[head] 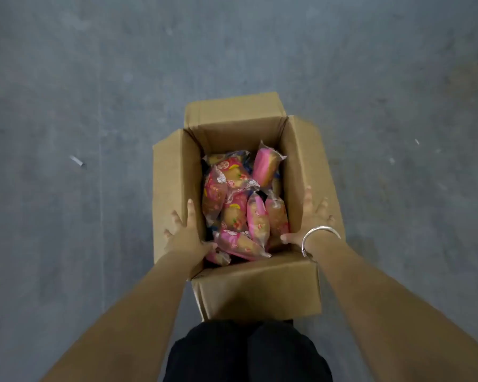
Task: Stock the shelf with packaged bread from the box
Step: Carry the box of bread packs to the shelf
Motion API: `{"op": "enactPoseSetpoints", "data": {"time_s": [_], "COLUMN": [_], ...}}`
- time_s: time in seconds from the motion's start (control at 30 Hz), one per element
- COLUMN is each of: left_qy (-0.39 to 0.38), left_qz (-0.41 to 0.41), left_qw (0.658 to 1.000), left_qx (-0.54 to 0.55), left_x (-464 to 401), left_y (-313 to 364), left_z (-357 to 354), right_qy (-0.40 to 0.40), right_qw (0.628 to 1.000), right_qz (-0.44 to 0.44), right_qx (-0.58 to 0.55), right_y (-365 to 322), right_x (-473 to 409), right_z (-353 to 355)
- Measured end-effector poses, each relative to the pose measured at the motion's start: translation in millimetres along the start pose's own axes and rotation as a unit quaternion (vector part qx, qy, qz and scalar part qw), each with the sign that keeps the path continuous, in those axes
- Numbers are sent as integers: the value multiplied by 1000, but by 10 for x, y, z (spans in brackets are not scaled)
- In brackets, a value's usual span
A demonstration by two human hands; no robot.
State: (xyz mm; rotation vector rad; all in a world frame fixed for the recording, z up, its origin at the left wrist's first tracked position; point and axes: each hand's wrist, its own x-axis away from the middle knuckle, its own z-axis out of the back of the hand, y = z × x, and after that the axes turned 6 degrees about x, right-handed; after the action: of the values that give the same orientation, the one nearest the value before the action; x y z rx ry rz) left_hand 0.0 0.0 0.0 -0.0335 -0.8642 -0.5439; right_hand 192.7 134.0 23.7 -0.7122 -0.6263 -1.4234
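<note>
The cardboard box [255, 285] stands on the grey concrete floor [66, 92], directly in front of the person's dark trousers [246, 354], its four flaps folded outward. Inside it lies a loose heap of packaged bread [240, 210] in pink and clear wrappers, filling the bottom of the box; one packet [265, 168] leans against the box's right inner wall near the far end. No shelf is in sight.

The left hand [184, 232] lies flat on the box's left flap with fingers [191, 209] spread and straight, thumb hooked just inside the box's rim beside the nearest packet. The right hand [311, 219], a silver bangle [319, 239] at its wrist, presses the box's right flap the same way, fingers splayed, thumb at the inner edge. Neither hand grasps a packet; both rest open on cardboard.

Risks as I see them: if she means to lift the box by these flaps, they may fold or tear, since flaps are the weakest part of the box, and the box could tip and spill packets onto the floor. With palms only pressing the sides, a squeeze-lift might slip. The packets are soft, so a hard grab into the heap could crush bread or split a wrapper.
</note>
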Motion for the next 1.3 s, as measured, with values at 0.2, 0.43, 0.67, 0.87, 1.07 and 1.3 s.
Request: {"op": "enactPoseSetpoints", "data": {"time_s": [0.2, 0.43, 0.67, 0.87, 1.07, 1.3], "left_qy": [26, 83, 138, 144, 145, 168], "left_qz": [0, -20, -24, -27, -43, -55], "left_qw": [1000, 996, 981, 977, 978, 972], "left_qx": [14, 33, 133, 153, 141, 154], "left_x": [-480, -679, -565, -415, 191, 1285], "left_y": [-67, -243, -201, -191, -131, 86], "left_z": [-189, -229, -273, -8, 592, 1721], "right_qy": [4, 82, 120, 148, 153, 167], "right_qw": [1000, 993, 992, 987, 985, 983], "right_qz": [-14, -12, -27, -8, -8, 15], "right_qx": [5, -81, -33, -54, -77, -81], "right_y": [-32, 89, 89, -21, -120, -366], "right_x": [-429, -771, -774, -505, 227, 1442], "right_z": [-235, -239, -247, -104, 370, 1435]}}
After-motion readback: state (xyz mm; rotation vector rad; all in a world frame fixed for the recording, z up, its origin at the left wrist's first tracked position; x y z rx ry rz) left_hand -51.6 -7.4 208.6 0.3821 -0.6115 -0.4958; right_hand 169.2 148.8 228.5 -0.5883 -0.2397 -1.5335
